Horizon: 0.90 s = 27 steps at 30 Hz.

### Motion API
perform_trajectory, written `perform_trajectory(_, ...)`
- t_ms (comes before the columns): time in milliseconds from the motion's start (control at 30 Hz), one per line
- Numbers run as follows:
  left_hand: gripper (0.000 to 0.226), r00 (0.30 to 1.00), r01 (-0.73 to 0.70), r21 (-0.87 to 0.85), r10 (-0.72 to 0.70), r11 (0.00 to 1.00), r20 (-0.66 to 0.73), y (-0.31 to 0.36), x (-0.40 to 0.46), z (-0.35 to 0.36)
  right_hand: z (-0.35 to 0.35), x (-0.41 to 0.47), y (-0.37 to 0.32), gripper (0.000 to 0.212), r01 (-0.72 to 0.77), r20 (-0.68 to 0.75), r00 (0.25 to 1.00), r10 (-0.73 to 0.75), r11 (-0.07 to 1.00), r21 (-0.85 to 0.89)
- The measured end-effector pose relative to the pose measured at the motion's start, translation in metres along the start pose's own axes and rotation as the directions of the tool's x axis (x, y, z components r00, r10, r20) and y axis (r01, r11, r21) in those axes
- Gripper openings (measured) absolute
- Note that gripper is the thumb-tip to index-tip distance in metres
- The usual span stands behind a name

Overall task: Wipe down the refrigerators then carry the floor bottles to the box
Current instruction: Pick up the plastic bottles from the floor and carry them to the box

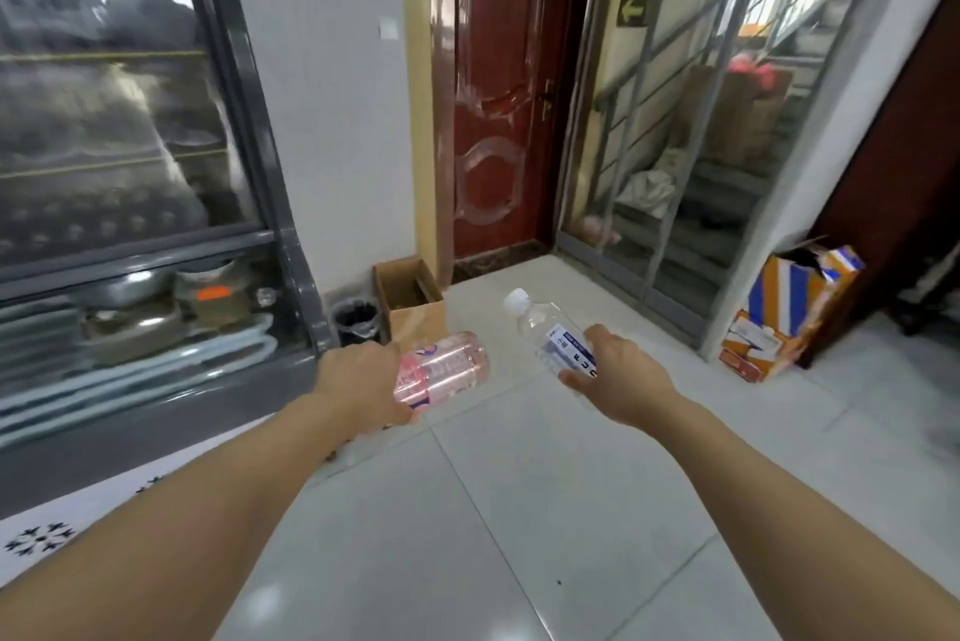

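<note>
Both hands are closed round bottles: the left hand [363,383] grips a pink-tinted bottle [441,370] lying sideways, its far end pointing right, and the right hand [618,375] holds a clear bottle [550,333] with a blue and white label, tilted so its white cap points up and to the left. Both bottles are carried in the air over the tiled floor [519,536], well clear of it.

Going by size, the refrigerator [130,146] fills the left of the view with its glass door and dark frame; its lower corner stands near the route ahead. The red door [498,94] closes off the far wall. The open cardboard box [410,297] sits on the floor against the wall between them, just beside a small black bin [356,320]. A second, orange and blue carton [789,313] stands to the right by the metal grille.

The step in hand looks to be the carry, with the brown box the likely target. To do it well, bring each bottle right over the opening before letting go, since the bin sits so close. Lower the bottles in rather than tossing them; the light plastic would probably bounce. The pink one is best turned end-down to pass the flap.
</note>
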State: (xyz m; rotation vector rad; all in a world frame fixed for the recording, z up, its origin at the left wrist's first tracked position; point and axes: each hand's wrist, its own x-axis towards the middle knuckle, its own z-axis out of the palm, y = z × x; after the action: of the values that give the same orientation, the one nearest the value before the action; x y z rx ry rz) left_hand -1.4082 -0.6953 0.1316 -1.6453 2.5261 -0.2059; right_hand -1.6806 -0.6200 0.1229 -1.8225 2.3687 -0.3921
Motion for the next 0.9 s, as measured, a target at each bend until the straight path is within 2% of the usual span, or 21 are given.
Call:
perform_trajectory(233,0.061,0.993,-0.102,-0.156,0.092,0.982,-0.07,0.031,0.148,-0.008,-0.015,0.113,0.048,0.045,-0.07,-0.03,0.997,0.07,0.997,-0.015)
perform_trajectory(433,0.053,0.988,-0.118,-0.088,0.108,0.989,-0.107,0.055,0.269,-0.028,-0.033,0.211,0.083,0.047,-0.11,-0.027,0.994,0.11,0.994,0.02)
perform_trajectory(533,0.06,0.986,-0.127,-0.063,0.119,0.99,-0.119,0.07,0.322,-0.031,-0.038,0.258,0.105,0.046,-0.105,-0.039,0.994,0.107,0.994,0.029)
perform_trajectory(733,0.063,0.99,-0.084,-0.06,0.076,0.995,-0.116,0.108,0.426,-0.039,-0.043,0.371,0.161,0.049,-0.058,-0.043,0.997,0.058,0.998,-0.006)
perform_trajectory(900,0.061,0.996,0.052,-0.117,-0.06,0.992,-0.067,0.15,0.508,-0.046,-0.054,0.477,0.219,0.049,0.032,-0.014,0.999,-0.032,0.999,-0.003)
